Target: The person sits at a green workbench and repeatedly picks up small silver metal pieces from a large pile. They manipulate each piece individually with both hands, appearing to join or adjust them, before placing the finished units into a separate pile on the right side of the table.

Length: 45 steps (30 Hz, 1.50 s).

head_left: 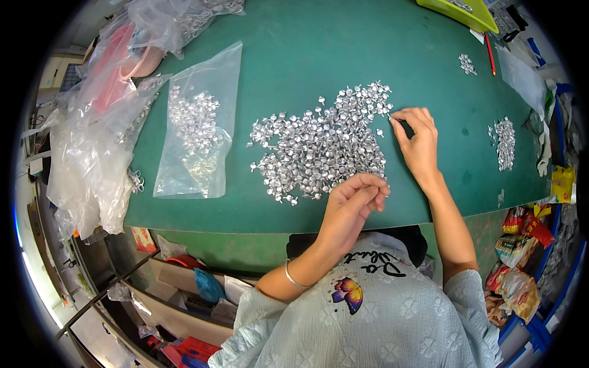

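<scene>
On green table (288, 49): metal pieces (325, 147), small, silvery, round-headed, heaped.

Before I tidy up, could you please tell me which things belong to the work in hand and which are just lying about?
In use:
- main pile of metal pieces, by left hand and right hand
- bagged pieces, probably

Apparently lying about:
- red stick
- colourful packets
- blue plastic

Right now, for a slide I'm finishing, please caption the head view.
Left hand and right hand at a heap of small silvery pieces on a green table.
</scene>
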### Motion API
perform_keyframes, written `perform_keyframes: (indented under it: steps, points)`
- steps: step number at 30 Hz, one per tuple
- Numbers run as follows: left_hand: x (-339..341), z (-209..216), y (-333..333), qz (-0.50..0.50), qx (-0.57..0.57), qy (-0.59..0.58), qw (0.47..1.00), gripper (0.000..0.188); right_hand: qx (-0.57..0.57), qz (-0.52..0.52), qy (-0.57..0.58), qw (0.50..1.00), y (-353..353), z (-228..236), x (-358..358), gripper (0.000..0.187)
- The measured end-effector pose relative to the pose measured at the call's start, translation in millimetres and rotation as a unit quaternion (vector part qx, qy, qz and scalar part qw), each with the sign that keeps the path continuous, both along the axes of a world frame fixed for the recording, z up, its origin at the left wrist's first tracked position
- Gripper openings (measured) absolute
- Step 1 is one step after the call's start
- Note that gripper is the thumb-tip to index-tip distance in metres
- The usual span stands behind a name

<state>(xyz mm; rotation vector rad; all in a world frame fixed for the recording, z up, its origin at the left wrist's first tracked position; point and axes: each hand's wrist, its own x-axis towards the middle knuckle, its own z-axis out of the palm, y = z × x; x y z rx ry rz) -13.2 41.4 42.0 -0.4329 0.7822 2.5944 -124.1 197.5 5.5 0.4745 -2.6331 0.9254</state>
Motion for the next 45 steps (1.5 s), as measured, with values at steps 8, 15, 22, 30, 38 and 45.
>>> perform_keyframes:
  steps: [8,15,22,30,38,45]
  points:
    - [-12.5,2.5,8.8,0.054,-0.117,0.01,0.992,0.024,-0.206,0.054,-0.169,0.962,-3.3,58.5,43.9,0.008]
    - [-14.1,16.6,11.3,0.072,-0.214,0.129,0.966,0.019,-0.529,0.066,-0.427,0.73,-0.3,71.4,70.9,0.011]
    - [-12.6,21.0,6.7,0.033,-0.13,0.088,0.987,0.013,-0.655,0.044,-0.551,0.515,-1.9,72.9,77.1,0.017]
    - [-12.0,18.0,5.9,0.054,-0.03,-0.018,0.998,0.02,-0.613,0.059,-0.524,0.589,-1.7,63.2,71.2,0.015]
    - [-8.4,7.4,-1.1,0.101,-0.063,-0.061,0.991,0.022,-0.462,0.06,-0.256,0.847,-15.6,78.3,-136.7,0.024]
    - [-12.6,4.3,-15.7,0.112,-0.099,-0.057,0.987,0.019,-0.204,0.121,-0.202,0.95,-19.2,25.3,-128.9,0.026]
